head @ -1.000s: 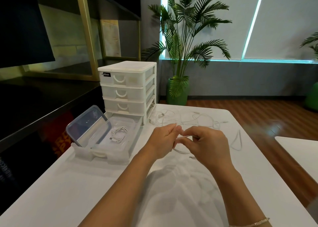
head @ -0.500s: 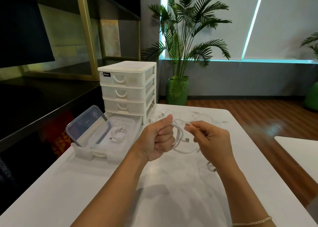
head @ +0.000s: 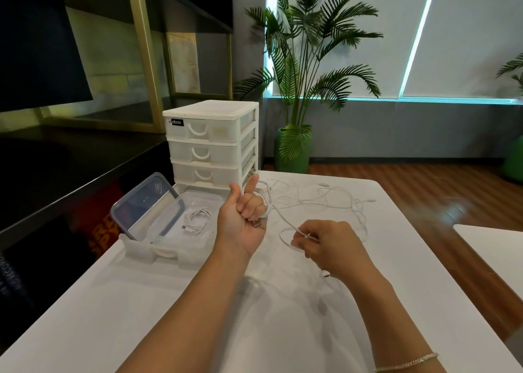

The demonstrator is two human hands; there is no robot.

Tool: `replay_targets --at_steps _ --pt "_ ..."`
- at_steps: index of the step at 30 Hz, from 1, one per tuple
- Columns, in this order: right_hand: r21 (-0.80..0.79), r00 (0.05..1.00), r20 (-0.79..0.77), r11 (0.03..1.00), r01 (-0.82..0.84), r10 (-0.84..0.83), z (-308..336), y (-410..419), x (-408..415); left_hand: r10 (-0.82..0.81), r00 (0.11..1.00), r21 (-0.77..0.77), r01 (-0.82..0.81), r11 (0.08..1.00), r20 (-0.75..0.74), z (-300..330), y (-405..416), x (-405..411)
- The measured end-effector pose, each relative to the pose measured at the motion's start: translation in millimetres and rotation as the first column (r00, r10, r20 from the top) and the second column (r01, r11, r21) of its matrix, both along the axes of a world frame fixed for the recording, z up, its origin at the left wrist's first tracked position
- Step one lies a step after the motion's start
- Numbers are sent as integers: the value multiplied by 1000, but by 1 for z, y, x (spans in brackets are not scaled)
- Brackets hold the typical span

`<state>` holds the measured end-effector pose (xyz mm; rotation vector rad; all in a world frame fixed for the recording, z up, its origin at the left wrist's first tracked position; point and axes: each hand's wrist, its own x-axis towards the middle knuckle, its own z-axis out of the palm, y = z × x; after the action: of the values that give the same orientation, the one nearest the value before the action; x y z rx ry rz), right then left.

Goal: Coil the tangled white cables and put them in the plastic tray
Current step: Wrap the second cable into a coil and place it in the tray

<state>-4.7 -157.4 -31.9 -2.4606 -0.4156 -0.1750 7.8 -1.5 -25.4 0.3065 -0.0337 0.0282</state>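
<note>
My left hand point(head: 244, 222) is raised palm up, fingers curled round loops of a white cable point(head: 278, 212), a metal plug showing under the fingers. My right hand point(head: 325, 245) pinches the same cable lower and to the right, and a loop hangs between the hands. Behind them a tangle of white cables point(head: 319, 198) lies on the white table point(head: 175, 313). The clear plastic tray point(head: 169, 248), left of my left hand, holds one coiled white cable point(head: 196, 220).
A clear lid point(head: 144, 205) leans in the tray's left side. A white drawer unit point(head: 210, 143) stands just behind the tray. A small white plug point(head: 325, 273) lies under my right wrist. A potted palm point(head: 294, 149) stands beyond the table, and a second white table edge point(head: 492, 245) is at right.
My left hand turned palm up and lifted with more cable wound round its fingers. My right hand dropped down and to the right, drawing the cable out.
</note>
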Motion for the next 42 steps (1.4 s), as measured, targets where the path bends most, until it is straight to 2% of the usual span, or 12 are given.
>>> replay_targets --at_steps 4,8,10,12,14,16,21,26,34,37,39,42 --pt "-119 1000 -8 993 6 -7 3 0 -4 79 997 89 -77 993 -19 4 -1 1" --pt "-171 1000 16 985 17 -14 3 4 -5 256 966 463 -216 860 -24 4 -10 2" --pt "-178 999 36 984 4 2 2 6 -5 345 938 771 -254 584 48 4 -17 -2" --pt "-244 994 107 970 -12 39 1 7 -3 309 924 948 -282 149 226 1 -26 -8" --pt "-331 980 189 944 -2 68 -1 8 -1 196 923 927 -280 -248 331 -2 -34 -13" --pt "-379 966 243 925 17 82 -2 8 0 109 937 811 -224 -541 332 -3 -40 -13" --pt "-373 942 328 926 67 64 -6 10 3 33 945 566 -166 -808 325 -1 -40 -9" --pt "-107 908 413 986 130 -75 -7 2 12 66 938 697 -205 -687 342 -2 -32 -12" --pt "-94 967 230 986 137 -112 5 -14 7 363 892 962 -264 -68 270 3 -12 -9" --pt "185 989 65 975 121 -135 9 -19 5 437 894 949 -215 231 96 5 -3 -3" --pt "301 988 0 942 146 -154 9 -23 6 369 929 912 -130 389 -25 7 2 -2" --pt "348 979 -68 916 202 -190 6 -29 10 25 997 879 48 475 -68 7 9 -7"
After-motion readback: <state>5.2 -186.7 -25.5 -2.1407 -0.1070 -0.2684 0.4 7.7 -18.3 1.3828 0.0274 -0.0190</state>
